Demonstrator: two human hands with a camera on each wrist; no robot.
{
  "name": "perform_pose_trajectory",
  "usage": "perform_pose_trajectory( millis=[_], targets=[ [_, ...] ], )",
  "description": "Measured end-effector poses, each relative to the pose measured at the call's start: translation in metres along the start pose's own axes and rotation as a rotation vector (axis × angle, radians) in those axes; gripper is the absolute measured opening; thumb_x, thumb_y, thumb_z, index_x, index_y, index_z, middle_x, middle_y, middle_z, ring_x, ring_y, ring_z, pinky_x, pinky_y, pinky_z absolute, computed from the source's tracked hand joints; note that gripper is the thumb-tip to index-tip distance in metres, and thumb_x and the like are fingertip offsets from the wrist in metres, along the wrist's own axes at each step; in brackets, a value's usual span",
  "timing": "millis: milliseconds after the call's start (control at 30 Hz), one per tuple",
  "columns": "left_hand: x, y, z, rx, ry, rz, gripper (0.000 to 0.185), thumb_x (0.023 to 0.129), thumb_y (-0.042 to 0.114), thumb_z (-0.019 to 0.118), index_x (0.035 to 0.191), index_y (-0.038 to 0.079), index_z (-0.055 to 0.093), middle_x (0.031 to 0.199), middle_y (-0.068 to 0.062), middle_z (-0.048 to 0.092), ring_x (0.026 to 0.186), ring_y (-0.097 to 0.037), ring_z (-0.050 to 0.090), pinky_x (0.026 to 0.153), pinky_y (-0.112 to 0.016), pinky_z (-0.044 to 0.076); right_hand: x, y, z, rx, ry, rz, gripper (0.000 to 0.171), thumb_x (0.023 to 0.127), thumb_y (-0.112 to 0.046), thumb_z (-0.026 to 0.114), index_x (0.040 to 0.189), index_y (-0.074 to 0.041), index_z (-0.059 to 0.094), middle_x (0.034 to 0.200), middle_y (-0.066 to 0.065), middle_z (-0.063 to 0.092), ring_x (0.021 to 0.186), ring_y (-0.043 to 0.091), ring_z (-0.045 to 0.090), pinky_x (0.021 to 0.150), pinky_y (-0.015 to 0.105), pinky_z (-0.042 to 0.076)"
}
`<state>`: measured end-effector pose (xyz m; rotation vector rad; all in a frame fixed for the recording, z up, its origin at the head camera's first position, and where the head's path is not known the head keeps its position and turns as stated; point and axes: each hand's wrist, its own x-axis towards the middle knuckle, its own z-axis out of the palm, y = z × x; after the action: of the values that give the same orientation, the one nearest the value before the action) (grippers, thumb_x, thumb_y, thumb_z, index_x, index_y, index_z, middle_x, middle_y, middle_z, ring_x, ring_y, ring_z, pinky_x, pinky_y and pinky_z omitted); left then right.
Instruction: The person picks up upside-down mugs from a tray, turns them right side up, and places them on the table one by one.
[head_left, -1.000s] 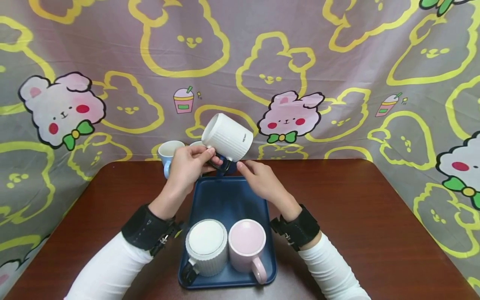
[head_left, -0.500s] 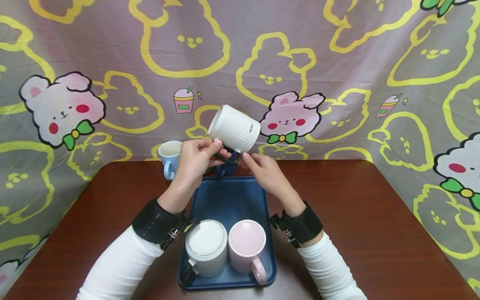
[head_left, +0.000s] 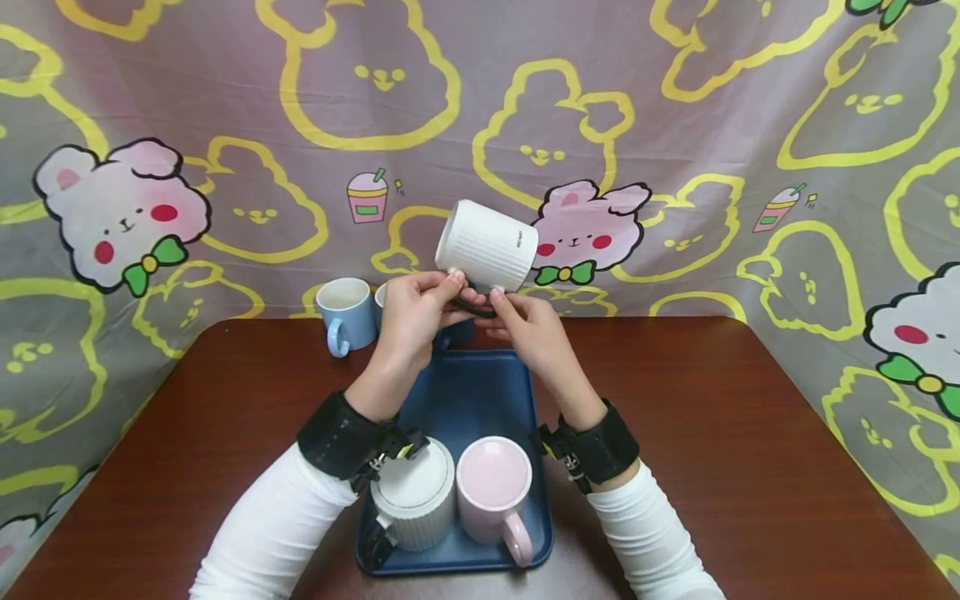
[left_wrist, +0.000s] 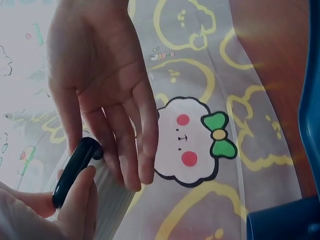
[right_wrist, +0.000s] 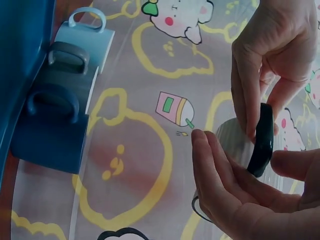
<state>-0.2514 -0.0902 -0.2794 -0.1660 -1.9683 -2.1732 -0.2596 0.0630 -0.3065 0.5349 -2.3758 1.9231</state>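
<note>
A white ribbed mug (head_left: 487, 244) is held up above the far end of the tray, tipped on its side, its black handle (right_wrist: 263, 142) underneath. My left hand (head_left: 420, 312) pinches the handle at the end towards the left, thumb on top. At the other end my right hand (head_left: 531, 333) also pinches it, with thumb and fingers on either side. In the left wrist view the fingers of the right hand (left_wrist: 107, 95) extend alongside the mug. From the head, the hands partly cover the handle.
On the blue tray (head_left: 468, 392) stand a white ribbed mug (head_left: 420, 508) with a black handle and a pink mug (head_left: 495, 487). Behind the tray are a light blue mug (head_left: 347, 312), a grey mug (right_wrist: 65, 75) and a dark blue mug (right_wrist: 50, 142), near the patterned cloth.
The white mug has risen and moved right, turning closer to level. My left hand moved along with it, and my right hand's thumb and fingers have closed on the handle.
</note>
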Motion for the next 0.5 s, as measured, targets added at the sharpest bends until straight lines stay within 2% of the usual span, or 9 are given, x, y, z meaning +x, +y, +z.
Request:
perform_pose_trajectory(
  millis=[200,367,500],
  targets=[
    [-0.001,0.000,0.008,-0.035,0.011,-0.003,0.027,0.094,0.011,0.057,0.104,-0.014,0.064,0.070,0.000,0.067,0.066,-0.008,0.069,0.068,-0.029,0.057,0.000,0.000,-0.004,0.109,0.050,0.016,0.040,0.100,-0.024,0.048,0.124,0.006,0.057,0.116,0.022,0.064,0.101,0.033,0.067,0.084,0.034,0.055],
    [-0.001,-0.002,0.012,-0.032,0.012,-0.009,0.026,0.093,0.012,0.059,0.103,-0.011,0.066,0.074,-0.003,0.068,0.071,-0.012,0.070,0.071,-0.032,0.057,0.000,-0.001,-0.007,0.133,0.084,0.039,0.038,0.099,-0.023,0.049,0.122,0.006,0.058,0.117,0.021,0.064,0.101,0.030,0.067,0.084,0.034,0.055],
    [0.000,-0.005,0.013,0.046,0.044,-0.016,0.026,0.092,0.015,0.061,0.104,-0.007,0.068,0.081,-0.008,0.071,0.076,-0.011,0.069,0.076,-0.031,0.057,-0.001,0.001,-0.007,0.138,0.103,0.058,0.038,0.099,-0.024,0.049,0.121,0.005,0.060,0.116,0.021,0.065,0.099,0.028,0.068,0.084,0.034,0.055]
  ],
)
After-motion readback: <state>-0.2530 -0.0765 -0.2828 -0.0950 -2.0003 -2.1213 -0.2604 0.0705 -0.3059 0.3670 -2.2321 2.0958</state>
